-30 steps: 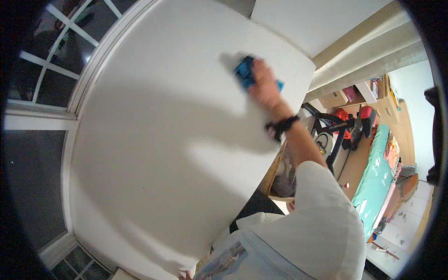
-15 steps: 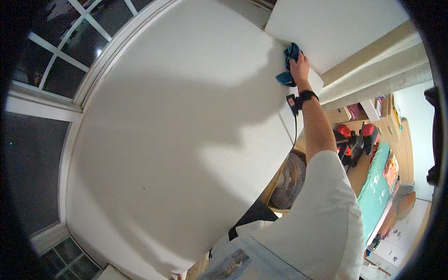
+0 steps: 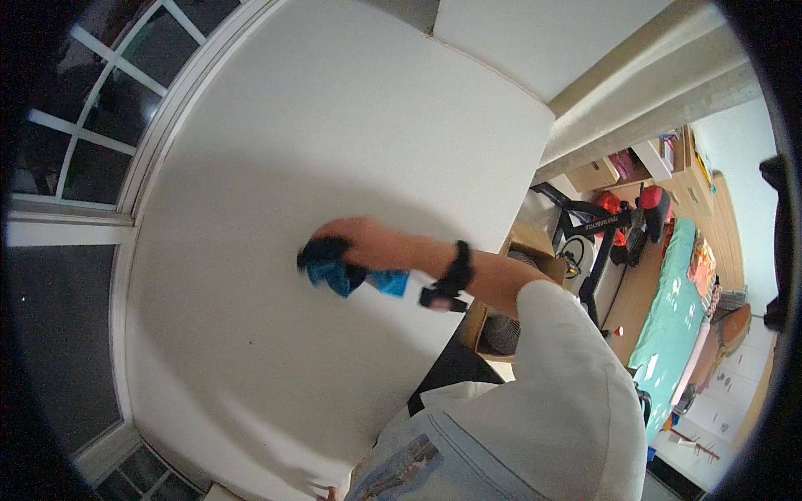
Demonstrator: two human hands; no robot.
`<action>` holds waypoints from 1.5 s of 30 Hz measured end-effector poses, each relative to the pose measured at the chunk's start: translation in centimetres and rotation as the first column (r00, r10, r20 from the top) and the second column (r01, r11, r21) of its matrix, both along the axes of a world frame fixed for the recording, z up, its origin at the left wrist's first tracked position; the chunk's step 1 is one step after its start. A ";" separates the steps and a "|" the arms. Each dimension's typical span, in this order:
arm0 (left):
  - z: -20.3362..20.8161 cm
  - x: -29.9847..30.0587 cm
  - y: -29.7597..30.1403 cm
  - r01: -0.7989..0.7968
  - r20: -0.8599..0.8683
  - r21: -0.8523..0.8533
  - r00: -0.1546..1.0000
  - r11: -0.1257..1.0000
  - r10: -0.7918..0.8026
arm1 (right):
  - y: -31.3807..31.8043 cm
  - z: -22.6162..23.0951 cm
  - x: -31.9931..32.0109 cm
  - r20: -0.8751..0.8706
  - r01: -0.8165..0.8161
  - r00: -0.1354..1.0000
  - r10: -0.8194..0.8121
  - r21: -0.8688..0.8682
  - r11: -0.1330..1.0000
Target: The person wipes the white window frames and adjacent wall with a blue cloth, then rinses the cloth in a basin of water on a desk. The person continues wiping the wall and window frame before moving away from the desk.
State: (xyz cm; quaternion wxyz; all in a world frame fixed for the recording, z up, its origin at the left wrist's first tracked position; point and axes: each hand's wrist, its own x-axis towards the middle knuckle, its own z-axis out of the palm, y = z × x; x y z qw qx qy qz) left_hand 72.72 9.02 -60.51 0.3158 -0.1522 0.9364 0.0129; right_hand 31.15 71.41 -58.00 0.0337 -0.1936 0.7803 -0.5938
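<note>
My right hand (image 3: 355, 240) is closed around a crumpled blue cloth (image 3: 334, 274), dark on one side. It presses the cloth on a broad white ledge (image 3: 251, 384), near the middle; motion blurs hand and cloth. A loose flap of the cloth hangs out toward my wrist. A black strap with a small device (image 3: 449, 288) is around that wrist. Of my left hand (image 3: 328, 493), only a small part shows at the lower edge, by the near side of the ledge. Its visible fingers look stretched out, holding nothing I can see.
White-framed windows (image 3: 125, 242) line the left side. A white wall (image 3: 501, 50) and a pale curtain (image 3: 643, 92) bound the far right. Beyond the ledge's right edge stand a cardboard box (image 3: 530, 240) with a fan in it, a black exercise bike (image 3: 597, 224) and a bed with green bedding (image 3: 668, 313).
My right hand has swept the cloth from the far right corner of the ledge back to its middle, leftward and nearer. The arm is now bent, and the view has shifted slightly.
</note>
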 end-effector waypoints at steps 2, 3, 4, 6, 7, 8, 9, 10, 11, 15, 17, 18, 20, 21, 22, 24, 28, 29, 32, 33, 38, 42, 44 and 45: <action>0.0 -0.5 0.0 -0.043 0.014 0.007 0.999 0.999 0.043 | 6.9 1.1 1.9 -0.132 0.274 0.957 -0.259 0.105 0.956; 0.0 -0.7 -0.1 -0.065 0.016 0.010 0.998 0.998 0.065 | 11.4 1.5 2.2 -0.045 0.377 0.925 -0.377 0.231 0.897; 0.1 -0.8 -0.1 -0.084 0.018 0.009 0.996 0.996 0.084 | 16.2 1.7 2.2 0.160 0.489 0.779 -0.606 0.451 0.747; 0.3 -0.9 -0.1 -0.123 0.023 0.012 0.992 0.992 0.122 | 23.5 1.5 2.3 -0.022 0.677 0.672 -0.740 0.424 0.602; 0.4 -0.9 -0.1 -0.136 0.028 0.012 0.990 0.991 0.136 | 25.0 0.9 1.7 -0.215 0.723 0.620 -0.755 0.530 0.443; 0.6 -0.9 -0.1 -0.149 0.030 0.010 0.988 0.989 0.149 | 25.1 0.3 1.7 -0.330 0.702 0.629 -0.704 0.630 0.332; 0.7 -0.9 -0.1 -0.158 0.034 0.009 0.987 0.987 0.157 | 23.8 -0.5 1.7 -0.325 0.600 0.624 -0.711 0.781 0.170; 0.9 -0.9 -0.1 -0.168 0.033 0.007 0.985 0.986 0.167 | 21.3 -1.0 2.4 -0.483 0.631 0.654 -0.582 0.773 0.067; 1.0 -0.8 0.0 -0.173 0.039 0.007 0.984 0.985 0.172 | 18.2 -1.1 3.0 -0.506 0.710 0.654 -0.563 0.667 0.226; 1.4 -0.7 0.0 -0.201 0.046 0.010 0.979 0.979 0.201 | 7.4 -0.9 8.2 -0.433 0.350 0.900 -0.044 0.661 0.664; 1.7 -0.5 -0.1 -0.221 0.051 0.010 0.974 0.975 0.220 | 9.4 -0.4 9.3 -0.404 0.400 0.904 -0.139 0.684 0.610; 1.9 -0.3 -0.2 -0.236 0.046 0.006 0.971 0.972 0.236 | 12.5 -0.4 8.6 -0.432 0.502 0.864 -0.257 0.703 0.504; 2.3 0.1 -0.3 -0.262 0.045 0.007 0.964 0.965 0.261 | 20.7 -1.1 6.4 -0.334 0.591 0.732 -0.594 0.744 0.311; 2.5 0.4 -0.5 -0.271 0.043 0.009 0.962 0.963 0.270 | 25.3 -1.4 4.8 -0.328 0.597 0.662 -0.674 0.775 0.209; 2.6 0.6 -0.5 -0.279 0.041 0.011 0.960 0.960 0.278 | 28.2 -2.3 4.4 -0.430 0.720 0.473 -0.769 0.692 0.056; 2.9 1.1 -0.8 -0.295 0.038 0.016 0.955 0.955 0.295 | 30.9 -3.6 3.5 -0.659 0.781 0.418 -0.626 0.612 -0.124; 2.9 1.9 -1.5 -0.324 0.023 0.033 0.946 0.945 0.323 | 21.2 -4.1 6.1 -0.398 0.688 0.629 -0.668 0.685 0.240; 2.8 2.0 -1.7 -0.329 0.024 0.043 0.944 0.943 0.328 | 16.6 -3.7 7.5 -0.336 0.656 0.698 -0.633 0.654 0.376; 2.4 2.3 -2.1 -0.340 0.006 0.054 0.940 0.939 0.340 | 1.8 -1.7 12.5 -0.475 0.497 0.854 -0.212 0.625 0.602; 2.4 2.5 -2.3 -0.345 0.000 0.056 0.938 0.937 0.346 | -1.7 -1.1 13.5 -0.427 0.355 0.899 -0.099 0.578 0.734; 2.6 3.5 -3.1 -0.379 -0.019 0.079 0.924 0.922 0.381 | -4.1 1.7 17.4 -0.263 0.212 0.957 -0.122 0.348 0.913; 3.1 5.5 -3.0 -0.300 -0.229 0.166 0.915 0.939 0.333 | 10.2 1.5 13.8 -0.446 0.745 0.665 -0.599 0.462 0.482; 3.3 6.3 -2.5 -0.290 -0.266 0.217 0.901 0.932 0.343 | 12.6 -0.2 13.9 -0.515 0.769 0.611 -0.601 0.564 0.299; 3.4 6.5 -2.2 -0.298 -0.281 0.174 0.898 0.938 0.338 | 11.7 -1.3 14.4 -0.558 0.786 0.578 -0.595 0.576 0.224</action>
